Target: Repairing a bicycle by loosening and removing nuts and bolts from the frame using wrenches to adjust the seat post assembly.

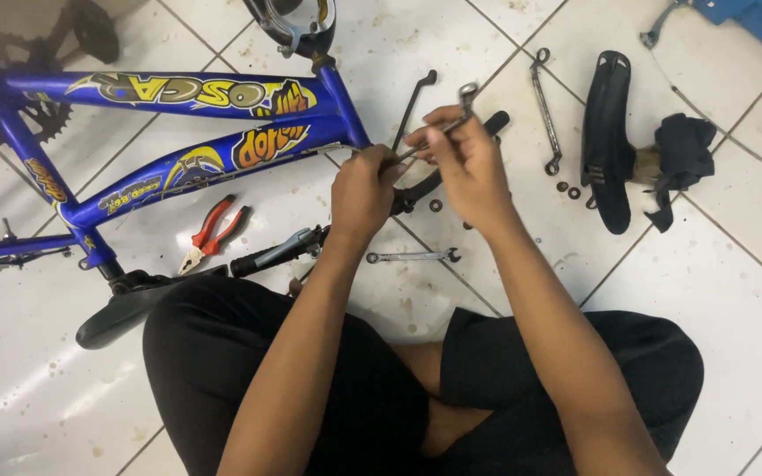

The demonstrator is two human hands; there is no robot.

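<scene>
On a stained white tile floor (734, 291), a seated person is working at centre frame: the left hand (365, 189) and right hand (462, 159) are both gripping a wrench (451, 123). The blue bike frame (187, 132) at upper left is lying stripped, with a fender (608, 132), washers (568, 189), pliers (213, 231) and a spanner (413, 256) scattered unmounted.

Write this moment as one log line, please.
left hand: grip on wrench | right hand: grip on wrench | blue bike frame: on tiled floor | pliers: on floor
</scene>
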